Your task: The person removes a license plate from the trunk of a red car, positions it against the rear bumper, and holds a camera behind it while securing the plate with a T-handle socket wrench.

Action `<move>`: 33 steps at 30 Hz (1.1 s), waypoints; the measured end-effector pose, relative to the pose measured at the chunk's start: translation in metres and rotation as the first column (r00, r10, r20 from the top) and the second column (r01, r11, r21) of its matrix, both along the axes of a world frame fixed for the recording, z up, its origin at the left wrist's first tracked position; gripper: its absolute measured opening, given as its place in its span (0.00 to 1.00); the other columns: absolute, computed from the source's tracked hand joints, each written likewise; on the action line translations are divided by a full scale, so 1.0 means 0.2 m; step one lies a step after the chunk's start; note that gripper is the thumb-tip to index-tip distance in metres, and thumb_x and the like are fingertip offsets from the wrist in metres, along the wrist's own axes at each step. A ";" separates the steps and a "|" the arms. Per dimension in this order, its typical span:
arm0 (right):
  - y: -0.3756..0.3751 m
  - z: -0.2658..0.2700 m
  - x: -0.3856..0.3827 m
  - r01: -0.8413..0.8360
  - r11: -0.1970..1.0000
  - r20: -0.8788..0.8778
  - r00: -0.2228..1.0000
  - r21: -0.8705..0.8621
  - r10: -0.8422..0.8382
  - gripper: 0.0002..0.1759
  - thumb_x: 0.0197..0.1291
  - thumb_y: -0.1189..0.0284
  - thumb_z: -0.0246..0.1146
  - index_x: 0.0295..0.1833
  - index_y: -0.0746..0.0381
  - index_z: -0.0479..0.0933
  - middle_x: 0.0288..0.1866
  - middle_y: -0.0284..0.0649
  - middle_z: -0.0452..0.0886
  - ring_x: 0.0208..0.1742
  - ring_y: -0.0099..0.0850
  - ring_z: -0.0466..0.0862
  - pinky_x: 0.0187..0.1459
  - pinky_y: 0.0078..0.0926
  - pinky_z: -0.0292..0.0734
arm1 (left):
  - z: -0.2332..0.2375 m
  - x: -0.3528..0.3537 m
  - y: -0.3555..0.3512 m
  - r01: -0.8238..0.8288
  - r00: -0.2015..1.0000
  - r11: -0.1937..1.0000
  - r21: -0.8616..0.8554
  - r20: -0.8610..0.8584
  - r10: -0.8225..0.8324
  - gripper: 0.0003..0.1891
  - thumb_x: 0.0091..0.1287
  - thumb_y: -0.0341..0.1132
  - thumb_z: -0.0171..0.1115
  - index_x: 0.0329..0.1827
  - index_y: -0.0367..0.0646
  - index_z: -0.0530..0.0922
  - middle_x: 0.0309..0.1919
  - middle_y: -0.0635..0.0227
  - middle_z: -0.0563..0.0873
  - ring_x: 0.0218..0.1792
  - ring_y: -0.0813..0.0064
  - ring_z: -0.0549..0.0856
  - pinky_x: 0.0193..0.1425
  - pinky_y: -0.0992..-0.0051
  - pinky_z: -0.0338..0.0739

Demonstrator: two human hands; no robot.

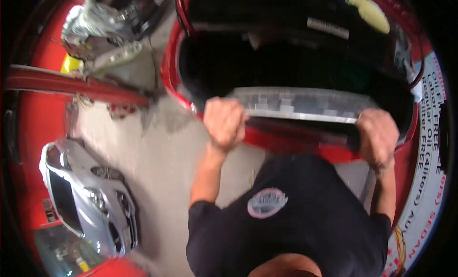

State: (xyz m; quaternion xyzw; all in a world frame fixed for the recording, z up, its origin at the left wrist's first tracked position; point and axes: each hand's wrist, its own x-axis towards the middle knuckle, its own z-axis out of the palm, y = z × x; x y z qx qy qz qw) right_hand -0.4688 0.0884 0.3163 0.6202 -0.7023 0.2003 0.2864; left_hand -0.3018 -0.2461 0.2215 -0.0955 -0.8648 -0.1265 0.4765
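A long grey trim panel, slightly curved with a pale front edge, spans the rear opening of a red car. My left hand is closed round its left end, fingers curled over the edge. At the other end my right hand grips the panel in the same way. Both forearms reach forward from a black T-shirt. Beneath the panel runs the car's red rear bumper, close in front of my body. The cargo area behind the panel is dark.
A silver car stands at the left on the grey floor. A red post and a plastic-draped car are at the upper left. Along the right hangs a white banner with printed text.
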 end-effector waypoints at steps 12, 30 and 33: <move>0.10 0.15 -0.08 0.155 0.968 -0.026 0.986 -0.197 -0.163 0.11 0.51 0.84 0.67 0.41 0.64 0.81 0.33 0.40 0.86 0.32 0.38 0.86 0.37 0.36 0.79 | 0.56 -0.28 -0.03 0.214 0.953 0.976 0.027 0.214 -0.215 0.14 0.54 0.32 0.81 0.39 0.40 0.84 0.35 0.59 0.87 0.36 0.56 0.86 0.43 0.63 0.79; 0.46 -0.48 0.09 0.392 0.918 0.492 0.789 0.059 -0.368 0.10 0.53 0.81 0.70 0.42 0.66 0.81 0.36 0.43 0.84 0.37 0.43 0.84 0.39 0.38 0.76 | 0.08 -0.50 0.39 0.424 0.518 0.893 0.151 0.768 -0.376 0.15 0.67 0.32 0.72 0.54 0.40 0.84 0.43 0.55 0.87 0.42 0.51 0.87 0.45 0.60 0.81; 0.51 -0.60 0.03 0.325 0.942 0.594 0.743 0.083 -0.309 0.08 0.56 0.80 0.70 0.41 0.65 0.82 0.35 0.43 0.84 0.37 0.44 0.84 0.39 0.38 0.75 | -0.09 -0.49 0.42 0.328 0.485 0.916 0.232 0.791 -0.374 0.11 0.67 0.28 0.70 0.51 0.40 0.84 0.38 0.56 0.87 0.38 0.52 0.87 0.40 0.62 0.80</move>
